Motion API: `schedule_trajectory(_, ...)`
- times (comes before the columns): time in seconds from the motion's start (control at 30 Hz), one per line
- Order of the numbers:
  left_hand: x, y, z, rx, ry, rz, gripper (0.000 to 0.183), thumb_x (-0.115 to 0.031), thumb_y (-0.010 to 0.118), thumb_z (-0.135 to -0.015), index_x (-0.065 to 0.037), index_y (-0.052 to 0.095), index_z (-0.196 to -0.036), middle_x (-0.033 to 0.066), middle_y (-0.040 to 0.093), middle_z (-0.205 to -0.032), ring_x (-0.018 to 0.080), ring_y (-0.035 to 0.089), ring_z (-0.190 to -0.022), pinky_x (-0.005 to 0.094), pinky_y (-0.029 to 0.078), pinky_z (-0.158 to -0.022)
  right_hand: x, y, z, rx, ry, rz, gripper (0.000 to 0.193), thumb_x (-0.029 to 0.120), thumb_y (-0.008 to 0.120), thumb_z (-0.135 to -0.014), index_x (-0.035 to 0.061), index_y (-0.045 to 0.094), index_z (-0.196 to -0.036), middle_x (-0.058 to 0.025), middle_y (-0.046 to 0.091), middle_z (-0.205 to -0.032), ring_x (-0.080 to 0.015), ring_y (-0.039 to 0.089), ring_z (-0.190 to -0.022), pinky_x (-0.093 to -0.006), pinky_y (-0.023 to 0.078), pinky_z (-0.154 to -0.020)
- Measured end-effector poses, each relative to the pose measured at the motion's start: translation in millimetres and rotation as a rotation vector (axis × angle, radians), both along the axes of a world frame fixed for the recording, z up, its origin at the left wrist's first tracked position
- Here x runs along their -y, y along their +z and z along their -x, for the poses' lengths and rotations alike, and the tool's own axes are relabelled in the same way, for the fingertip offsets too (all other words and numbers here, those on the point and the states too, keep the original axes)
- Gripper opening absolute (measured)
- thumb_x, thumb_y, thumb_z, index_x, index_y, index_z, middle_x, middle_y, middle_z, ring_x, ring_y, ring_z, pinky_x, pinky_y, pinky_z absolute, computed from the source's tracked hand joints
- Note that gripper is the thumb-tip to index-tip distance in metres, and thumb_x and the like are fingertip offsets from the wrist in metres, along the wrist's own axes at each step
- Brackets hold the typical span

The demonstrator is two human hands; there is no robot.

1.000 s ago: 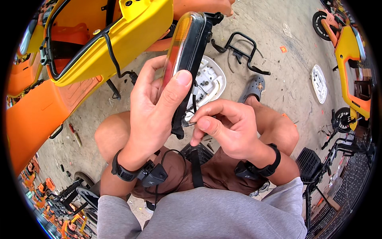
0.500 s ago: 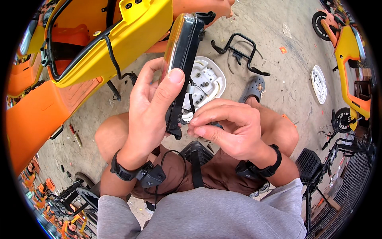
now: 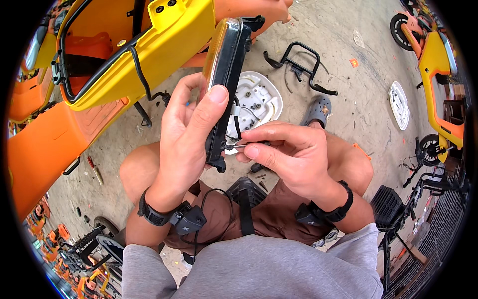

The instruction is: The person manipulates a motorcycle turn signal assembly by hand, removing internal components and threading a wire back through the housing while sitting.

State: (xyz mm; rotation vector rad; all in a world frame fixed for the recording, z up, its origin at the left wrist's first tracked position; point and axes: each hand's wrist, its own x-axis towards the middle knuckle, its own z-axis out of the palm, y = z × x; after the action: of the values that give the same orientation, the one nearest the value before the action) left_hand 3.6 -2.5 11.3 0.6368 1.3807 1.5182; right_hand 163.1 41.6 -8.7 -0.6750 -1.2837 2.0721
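My left hand (image 3: 186, 127) is closed around a long lamp (image 3: 226, 84) with a clear and amber lens and a black housing, tilted upright before me. A short black cable (image 3: 237, 117) loops out of the housing's right side. Beside the lamp's lower end, my right hand (image 3: 291, 157) pinches a thin metal shaft (image 3: 239, 145) between thumb and fingers. The shaft points left at the housing, its tip dark at the lamp's edge. Whether it is a screw or a tool, I cannot tell.
A white plastic tray-like cover (image 3: 271, 99) with several small fasteners lies beyond my hands. Farther off are a black tubular bracket (image 3: 316, 62) and another white cover (image 3: 399, 105). A yellow and orange vehicle body (image 3: 144, 70) stands at the left; a red-handled tool (image 3: 94, 169) lies near it.
My right fingers have spread and shifted slightly, and the thin metal shaft between them now shows at the lamp's lower end. The left hand and lamp have moved slightly left.
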Motion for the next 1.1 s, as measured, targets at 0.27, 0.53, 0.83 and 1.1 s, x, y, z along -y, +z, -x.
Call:
schedule_trajectory(0.27,0.5,-0.8,1.4,0.001,-0.018,0.008,0.044,-0.039,0.056,-0.095,-0.001,0.048,-0.116,0.0027,0.052,-0.072,0.0060,0.050,-0.051,0.0199,0.041,-0.040,0.9,-7.7,1.9,-0.009,-0.044,-0.083,0.023,-0.012,0.064,-0.085,-0.0083,0.064,-0.108,-0.0169,0.067,-0.104,-0.0227,0.068,-0.096,-0.0326,0.059,-0.085)
schedule_trajectory(0.53,-0.3,1.5,0.9,0.017,0.004,0.051,0.041,-0.038,0.054,-0.096,-0.002,0.049,-0.115,0.0028,0.053,-0.072,0.0059,0.050,-0.051,0.0192,0.041,-0.040,1.5,-0.9,1.0,0.168,-0.020,-0.203,0.022,-0.006,0.066,-0.087,-0.0073,0.065,-0.108,-0.0147,0.068,-0.102,-0.0195,0.069,-0.088,-0.0284,0.059,-0.078)
schedule_trajectory(0.83,-0.2,0.5,2.3,0.026,-0.010,0.049,0.041,-0.039,0.054,-0.097,-0.002,0.049,-0.115,0.0036,0.053,-0.069,0.0067,0.050,-0.048,0.0191,0.040,-0.039,-1.1,0.9,-1.2,0.120,0.041,-0.124,0.020,-0.001,0.066,-0.088,-0.0067,0.066,-0.107,-0.0123,0.066,-0.100,-0.0159,0.068,-0.081,-0.0259,0.057,-0.074)
schedule_trajectory(1.1,0.2,-0.9,3.2,0.025,-0.017,0.065,0.043,-0.039,0.054,-0.096,-0.002,0.049,-0.117,0.0037,0.053,-0.069,0.0067,0.051,-0.049,0.0188,0.041,-0.039,0.4,-9.3,5.5,0.058,-0.093,-0.311,0.021,0.001,0.072,-0.083,-0.0052,0.069,-0.103,-0.0114,0.067,-0.096,-0.0145,0.067,-0.081,-0.0257,0.055,-0.071)
